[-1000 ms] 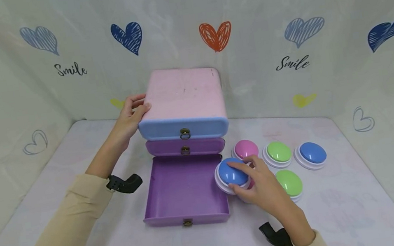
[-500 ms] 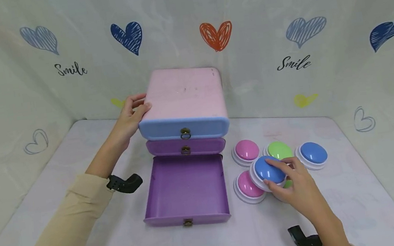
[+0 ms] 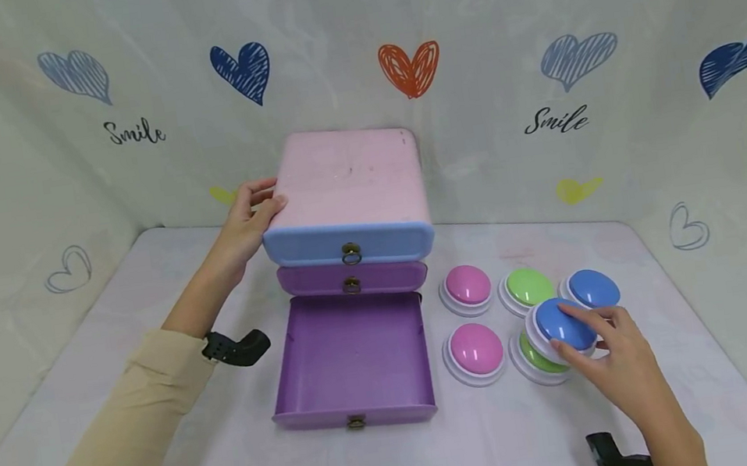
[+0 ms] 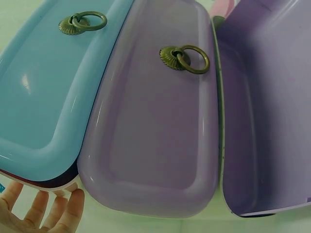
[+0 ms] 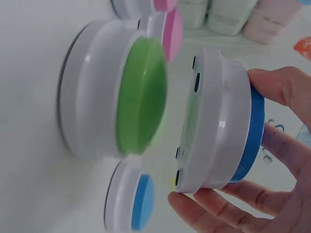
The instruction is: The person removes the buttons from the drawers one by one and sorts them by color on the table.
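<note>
My right hand (image 3: 613, 363) grips a blue-domed push button (image 3: 565, 324) by its sides, thumb and fingers around it. In the right wrist view the held button (image 5: 218, 126) is raised off the table, its underside facing a green-domed button (image 5: 141, 97). From the head view it partly covers that green button (image 3: 539, 357). My left hand (image 3: 247, 218) rests against the left side of the small pink drawer cabinet (image 3: 352, 177), thumb at its top edge. In the left wrist view the left fingers (image 4: 73, 211) touch the cabinet's side wall by the blue drawer front (image 4: 43, 107).
The bottom purple drawer (image 3: 355, 412) is pulled out; the blue drawer front (image 3: 305, 250) and middle purple one (image 3: 312, 280) are closed. Beside them on the table stand two pink buttons (image 3: 468, 284), another green button (image 3: 529, 287) and another blue button (image 3: 595, 289). A printed curtain (image 3: 315, 4) hangs behind.
My right hand has carried the blue button to the right, from beside the drawer, past the front pink button, to over the front green one. The left hand has stayed put.
</note>
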`<state>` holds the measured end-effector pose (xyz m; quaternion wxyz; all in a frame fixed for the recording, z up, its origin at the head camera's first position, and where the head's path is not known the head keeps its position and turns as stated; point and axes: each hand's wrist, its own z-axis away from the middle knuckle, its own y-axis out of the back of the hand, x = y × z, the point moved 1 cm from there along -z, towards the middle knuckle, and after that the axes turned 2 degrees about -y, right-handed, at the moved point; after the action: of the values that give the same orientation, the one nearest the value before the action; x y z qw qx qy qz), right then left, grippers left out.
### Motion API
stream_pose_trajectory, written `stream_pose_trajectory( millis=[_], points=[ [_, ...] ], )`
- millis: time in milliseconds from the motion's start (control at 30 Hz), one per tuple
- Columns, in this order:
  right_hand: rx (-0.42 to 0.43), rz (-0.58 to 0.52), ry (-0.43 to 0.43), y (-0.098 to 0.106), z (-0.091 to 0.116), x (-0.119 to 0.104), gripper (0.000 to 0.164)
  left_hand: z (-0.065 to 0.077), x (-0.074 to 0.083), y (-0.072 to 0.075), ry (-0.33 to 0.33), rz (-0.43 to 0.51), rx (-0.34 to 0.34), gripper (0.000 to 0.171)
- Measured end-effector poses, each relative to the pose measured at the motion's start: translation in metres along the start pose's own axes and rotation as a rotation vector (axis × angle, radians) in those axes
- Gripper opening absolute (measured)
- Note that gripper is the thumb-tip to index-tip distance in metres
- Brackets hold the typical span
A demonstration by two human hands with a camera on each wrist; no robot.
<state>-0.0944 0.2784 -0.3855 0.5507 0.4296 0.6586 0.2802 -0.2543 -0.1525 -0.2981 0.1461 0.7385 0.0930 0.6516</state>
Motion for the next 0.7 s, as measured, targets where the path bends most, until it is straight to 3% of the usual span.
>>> stream_pose_trajectory(
  millis=[267,500,700],
  points=[
    [0.034,0.033,-0.084,0.002,0.005,0.025,0.053,0.000,-0.001,-0.001,-0.005,0.013,-0.004,0.056],
    [0.015,0.070,-0.192,0.007,0.006,0.044,0.057,0.001,0.000,-0.001,-0.011,0.011,-0.008,0.056],
    [0.026,0.082,-0.222,0.008,0.006,0.056,0.058,0.001,-0.001,-0.001,-0.019,0.008,-0.006,0.056]
  ],
)
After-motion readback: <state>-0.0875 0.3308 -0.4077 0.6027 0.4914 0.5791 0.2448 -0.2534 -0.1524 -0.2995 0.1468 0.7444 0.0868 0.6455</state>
